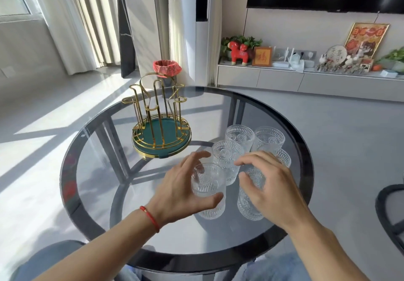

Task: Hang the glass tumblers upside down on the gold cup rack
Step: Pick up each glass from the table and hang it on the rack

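Note:
Several clear embossed glass tumblers stand upright in a cluster on the right half of the round glass table (91,171). The gold cup rack (153,106) with a green base tray stands at the table's back left, and its pegs carry nothing. My left hand (181,193) is spread around the front left tumbler (207,193), thumb at the near side and fingers behind the rim, with no firm grip showing. My right hand (269,184) is cupped over the front right tumbler (248,206), its fingers loosely curved. The other tumblers (239,136) stand just behind both hands.
A dark chair edge (389,210) sits at the right of the table. On the floor behind the rack stands a bin with a red bag (167,68). A low cabinet with ornaments (284,77) runs along the far wall.

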Action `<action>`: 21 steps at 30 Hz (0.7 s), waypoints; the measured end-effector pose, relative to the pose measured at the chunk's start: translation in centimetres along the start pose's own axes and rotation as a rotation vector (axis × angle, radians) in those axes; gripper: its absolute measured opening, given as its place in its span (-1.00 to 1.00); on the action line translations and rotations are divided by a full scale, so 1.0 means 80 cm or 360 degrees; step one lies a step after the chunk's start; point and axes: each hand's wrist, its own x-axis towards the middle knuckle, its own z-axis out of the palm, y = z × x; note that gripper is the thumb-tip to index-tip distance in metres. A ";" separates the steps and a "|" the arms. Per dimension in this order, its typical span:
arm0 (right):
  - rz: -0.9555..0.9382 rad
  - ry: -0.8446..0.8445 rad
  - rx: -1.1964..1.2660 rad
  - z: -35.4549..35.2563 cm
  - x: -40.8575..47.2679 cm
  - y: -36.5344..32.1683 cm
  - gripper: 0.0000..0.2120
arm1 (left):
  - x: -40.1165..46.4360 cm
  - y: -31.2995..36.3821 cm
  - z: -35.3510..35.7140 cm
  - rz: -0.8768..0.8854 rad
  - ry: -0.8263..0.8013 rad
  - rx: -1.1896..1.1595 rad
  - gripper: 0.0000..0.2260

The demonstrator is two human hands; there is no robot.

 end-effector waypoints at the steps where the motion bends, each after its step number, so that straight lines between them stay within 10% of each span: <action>1: 0.0008 0.0057 0.0042 0.000 0.000 -0.004 -0.82 | 0.002 -0.003 -0.004 -0.0063 0.0038 -0.0028 -0.33; 5: -0.0025 0.0236 0.0232 0.010 0.003 -0.032 -0.82 | 0.027 -0.016 -0.033 -0.0413 0.0150 -0.0347 -0.41; 12: 0.0174 -0.0204 0.0266 0.065 0.066 -0.087 -0.45 | 0.066 -0.047 -0.048 -0.1173 0.0347 -0.1807 -0.70; 18: 0.0635 -0.0427 0.0272 0.081 0.132 -0.086 -0.47 | 0.075 -0.063 -0.047 -0.1220 0.0330 -0.2219 -0.69; 21: 0.0789 -0.0399 0.0540 0.072 0.149 -0.083 -0.53 | 0.073 -0.075 -0.056 -0.1176 0.0160 -0.1793 -0.53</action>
